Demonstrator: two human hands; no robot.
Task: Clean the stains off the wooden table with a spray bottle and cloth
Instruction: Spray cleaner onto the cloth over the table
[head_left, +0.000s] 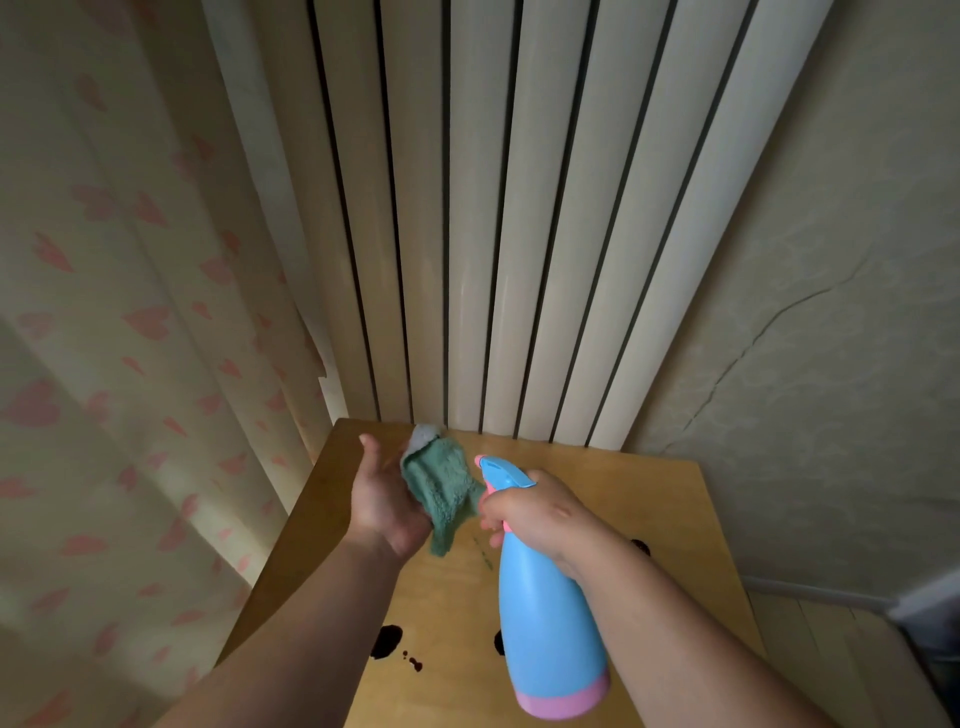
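while the stains (387, 640) are sitting dark and untouched on the near part of the table (649, 499), we are holding both tools up over its far half. our right hand (540, 514) is wrapping round the neck of the bottle (550, 623), fingers curled at the pink trigger. it is tilting the bottle so the nozzle is facing the cloth (441, 493) just beside it, not the wood, so we are judging that the aim is to wet the cloth first. our left hand (387, 499) is cradling the bunched cloth from below, fingers closing on it behind the folds, thumb standing free. one corner is hanging down, seemingly above the table, towards the radiator (519, 208). we are not yet wiping.
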